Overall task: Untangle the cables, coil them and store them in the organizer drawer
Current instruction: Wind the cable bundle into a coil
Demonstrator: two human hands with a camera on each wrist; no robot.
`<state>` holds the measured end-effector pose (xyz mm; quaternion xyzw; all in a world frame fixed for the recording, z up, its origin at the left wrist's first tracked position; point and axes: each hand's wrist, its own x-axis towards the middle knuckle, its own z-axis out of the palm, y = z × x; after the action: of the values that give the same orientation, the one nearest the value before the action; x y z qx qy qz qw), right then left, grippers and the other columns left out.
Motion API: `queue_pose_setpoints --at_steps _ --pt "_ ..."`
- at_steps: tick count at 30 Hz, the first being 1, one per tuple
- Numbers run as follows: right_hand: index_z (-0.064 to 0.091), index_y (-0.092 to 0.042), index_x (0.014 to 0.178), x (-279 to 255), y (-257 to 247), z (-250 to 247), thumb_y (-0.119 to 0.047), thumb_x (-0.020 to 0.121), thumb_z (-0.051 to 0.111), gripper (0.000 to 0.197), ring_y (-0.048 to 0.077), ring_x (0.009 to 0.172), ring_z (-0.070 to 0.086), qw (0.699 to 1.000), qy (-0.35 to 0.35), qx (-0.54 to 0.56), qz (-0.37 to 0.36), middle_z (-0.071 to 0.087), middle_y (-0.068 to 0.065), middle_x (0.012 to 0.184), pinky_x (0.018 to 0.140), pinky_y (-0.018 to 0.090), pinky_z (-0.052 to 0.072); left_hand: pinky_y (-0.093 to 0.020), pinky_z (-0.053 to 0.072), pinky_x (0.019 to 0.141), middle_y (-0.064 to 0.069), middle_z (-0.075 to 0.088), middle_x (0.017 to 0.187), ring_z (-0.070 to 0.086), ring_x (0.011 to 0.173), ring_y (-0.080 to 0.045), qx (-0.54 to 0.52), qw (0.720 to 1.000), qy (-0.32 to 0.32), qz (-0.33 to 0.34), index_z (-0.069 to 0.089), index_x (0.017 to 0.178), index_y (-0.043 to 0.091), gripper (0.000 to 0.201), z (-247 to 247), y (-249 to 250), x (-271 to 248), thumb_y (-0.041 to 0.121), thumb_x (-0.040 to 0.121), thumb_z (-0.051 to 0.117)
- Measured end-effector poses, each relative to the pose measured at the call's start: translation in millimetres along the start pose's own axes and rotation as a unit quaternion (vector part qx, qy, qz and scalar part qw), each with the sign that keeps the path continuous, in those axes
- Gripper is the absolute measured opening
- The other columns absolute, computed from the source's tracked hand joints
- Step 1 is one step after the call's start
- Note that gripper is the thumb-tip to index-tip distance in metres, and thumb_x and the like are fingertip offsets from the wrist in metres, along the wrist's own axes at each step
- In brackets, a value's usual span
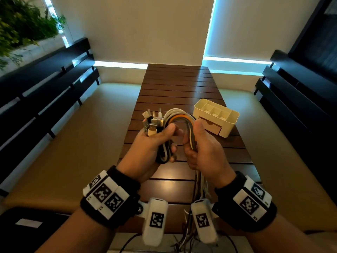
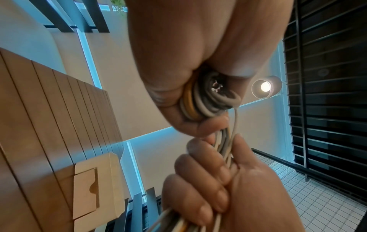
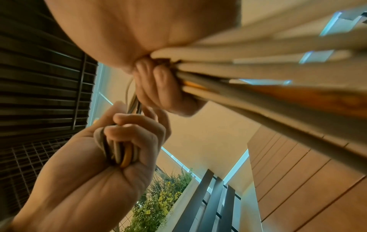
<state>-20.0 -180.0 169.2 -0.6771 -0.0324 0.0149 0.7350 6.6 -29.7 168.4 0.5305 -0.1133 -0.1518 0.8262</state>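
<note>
A bundle of white, grey, black and orange cables point(image 1: 179, 116) arches between my two hands above the wooden table. My left hand point(image 1: 158, 141) grips one side, with several plugs point(image 1: 153, 121) sticking up past the thumb. My right hand point(image 1: 200, 145) grips the other side, and the loose ends point(image 1: 199, 189) hang down from it toward me. In the left wrist view the left hand point(image 2: 178, 62) holds looped cable point(image 2: 200, 102) just above the right hand point(image 2: 218, 180). The right wrist view shows the right hand point(image 3: 158, 87) clenched round the strands point(image 3: 258, 67). The cream organizer point(image 1: 229, 123) stands behind the right hand, its drawer point(image 1: 211, 127) facing me.
The slatted wooden table point(image 1: 178, 84) runs away from me toward the wall. Beige bench seats point(image 1: 82, 136) lie on both sides, with dark slatted backrests point(image 1: 45, 84). Plants point(image 1: 21, 24) are at the far left. Black cords point(image 1: 127, 241) trail at the near table edge.
</note>
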Motion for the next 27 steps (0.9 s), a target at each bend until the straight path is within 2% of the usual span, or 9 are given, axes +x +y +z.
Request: queue_pose_setpoints --at_steps 2,4,7,12,14,17,19,22,27 --pt "0.053 -0.009 0.083 -3 -3 6 -0.060 0.092 0.028 0.057 0.010 0.040 0.029 1.000 -0.001 -0.020 -0.001 0.036 -0.001 0.052 0.039 0.021 0.027 -0.031 0.049 0.050 -0.010 0.070 0.102 0.057 0.062 -0.016 -0.002 1.000 -0.001 -0.001 0.066 0.114 0.007 0.031 -2 1 -1 0.024 0.088 0.063" --pt "0.051 -0.009 0.081 -6 -7 12 -0.052 0.097 0.026 0.052 0.005 0.037 0.034 1.000 -0.001 -0.026 -0.003 0.040 -0.003 0.050 0.039 0.016 0.030 -0.031 0.051 0.051 -0.013 0.066 0.092 0.058 0.063 -0.018 -0.018 1.000 -0.015 -0.007 0.065 0.118 0.007 0.035 -2 0 -3 0.024 0.089 0.067" --pt "0.053 -0.014 0.077 -10 -10 15 -0.048 0.100 0.026 0.049 0.001 0.036 0.040 0.999 0.003 -0.048 -0.004 0.046 -0.009 0.047 0.039 0.013 0.033 -0.031 0.051 0.051 -0.010 0.061 0.074 0.059 0.062 -0.020 -0.025 0.999 -0.032 -0.010 0.066 0.114 0.007 0.032 -3 -3 -4 0.024 0.087 0.064" --pt "0.055 -0.022 0.076 -12 -10 16 -0.054 0.098 0.025 0.049 0.001 0.038 0.043 0.993 0.006 -0.120 0.012 0.049 -0.010 0.046 0.042 0.014 0.035 -0.030 0.053 0.053 -0.010 0.062 0.076 0.060 0.066 -0.021 -0.010 0.998 -0.063 -0.022 0.073 0.094 0.015 0.015 -4 -2 -7 0.023 0.085 0.064" --pt "0.055 -0.026 0.078 -11 -11 16 -0.058 0.096 0.024 0.048 -0.001 0.040 0.047 0.985 0.005 -0.174 0.013 0.052 -0.013 0.048 0.045 0.014 0.036 -0.030 0.054 0.055 -0.015 0.070 0.089 0.063 0.074 -0.025 0.010 0.997 -0.070 -0.031 0.071 0.104 0.014 0.022 -5 1 -7 0.023 0.085 0.063" --pt "0.054 -0.033 0.082 -11 -15 16 -0.052 0.101 0.020 0.044 -0.008 0.043 0.052 0.976 -0.015 -0.216 0.032 0.055 -0.022 0.046 0.045 0.007 0.038 -0.039 0.058 0.070 -0.019 0.065 0.126 0.064 0.109 -0.040 0.035 0.995 -0.080 -0.041 0.061 0.129 0.012 0.044 -8 3 -7 0.025 0.087 0.062" --pt "0.057 -0.024 0.079 -11 -17 17 -0.058 0.097 0.018 0.055 0.000 0.044 0.056 0.968 -0.026 -0.245 0.046 0.061 -0.009 0.051 0.046 0.015 0.045 -0.053 0.052 0.087 -0.026 0.062 0.126 0.058 0.113 -0.051 0.031 0.995 -0.088 -0.045 0.062 0.128 0.013 0.041 -8 3 -8 0.024 0.088 0.061" --pt "0.060 -0.014 0.084 -8 -20 13 -0.064 0.094 0.017 0.067 0.019 0.051 0.067 0.954 -0.052 -0.289 0.067 0.069 0.007 0.061 0.054 0.030 0.058 -0.045 0.052 0.073 -0.042 0.055 0.112 0.060 0.080 -0.045 0.021 0.994 -0.094 -0.047 0.063 0.123 0.008 0.038 -7 1 -12 0.025 0.090 0.060" --pt "0.064 -0.012 0.091 -1 -24 2 -0.063 0.097 0.024 0.065 0.019 0.068 0.073 0.941 -0.046 -0.328 0.066 0.073 0.009 0.079 0.076 0.038 0.062 -0.038 0.056 0.075 -0.016 0.071 0.114 0.068 0.095 -0.029 0.032 0.994 -0.085 -0.053 0.063 0.122 0.013 0.033 -5 -1 -11 0.023 0.091 0.061"
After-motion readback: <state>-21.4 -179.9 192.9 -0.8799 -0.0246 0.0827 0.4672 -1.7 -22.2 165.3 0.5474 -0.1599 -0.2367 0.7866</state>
